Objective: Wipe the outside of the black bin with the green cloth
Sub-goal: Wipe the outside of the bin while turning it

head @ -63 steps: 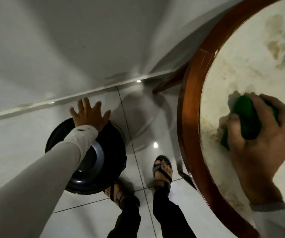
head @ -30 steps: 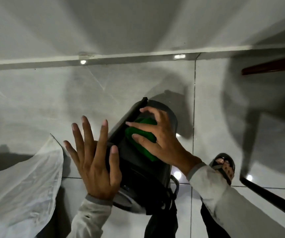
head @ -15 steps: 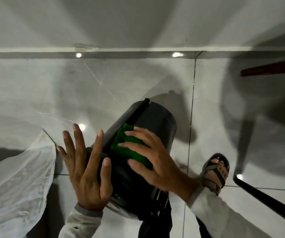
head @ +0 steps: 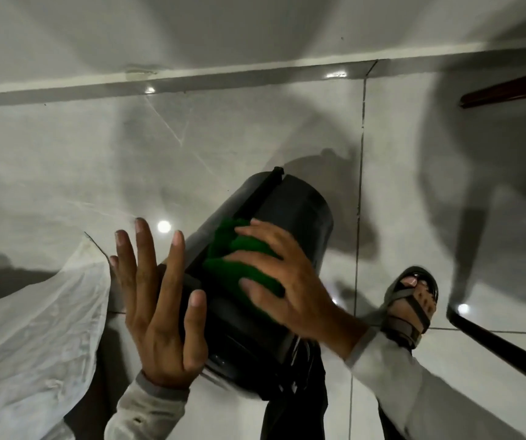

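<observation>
The right hand lies flat with spread fingers on the green cloth and presses it on the side of the black bin, just right of the frame centre. The left hand is open wide, its palm against the bin's lower left side, gripping nothing. The bin is tilted, its long axis running from the lower centre of the frame to the upper right, so I judge the next stroke should follow this line, away from the right hand.
</observation>
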